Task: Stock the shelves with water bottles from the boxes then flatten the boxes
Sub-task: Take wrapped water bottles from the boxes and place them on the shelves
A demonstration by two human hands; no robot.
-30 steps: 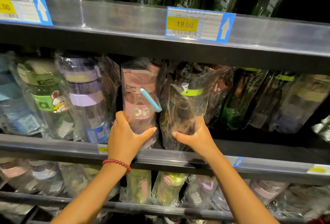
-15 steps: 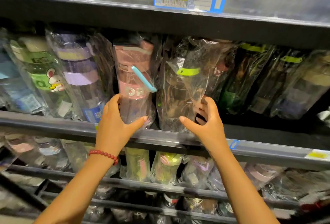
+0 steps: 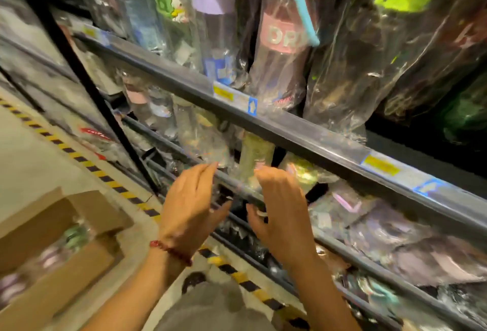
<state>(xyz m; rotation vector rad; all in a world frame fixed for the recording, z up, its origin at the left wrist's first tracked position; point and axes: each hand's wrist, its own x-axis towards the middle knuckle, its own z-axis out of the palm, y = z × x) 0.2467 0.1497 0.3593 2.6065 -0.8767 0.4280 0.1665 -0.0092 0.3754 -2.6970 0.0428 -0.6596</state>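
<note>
Cardboard box (image 3: 52, 246) on floor left | shelf rail (image 3: 303, 133) ahead | left hand (image 3: 189, 206), right hand (image 3: 282, 212): seemingly released, empty

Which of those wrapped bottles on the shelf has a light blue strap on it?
The pink bottle with white letters, standing above both hands. Its neighbours show a purple band to the left and a lime green tag to the right.

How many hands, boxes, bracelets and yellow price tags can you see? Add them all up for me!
Hands: 2, the left hand and the right hand, both holding nothing
Cardboard box: 1
Red bracelet: 1
Yellow price tags: 3, all on one shelf rail
Total: 7
</note>
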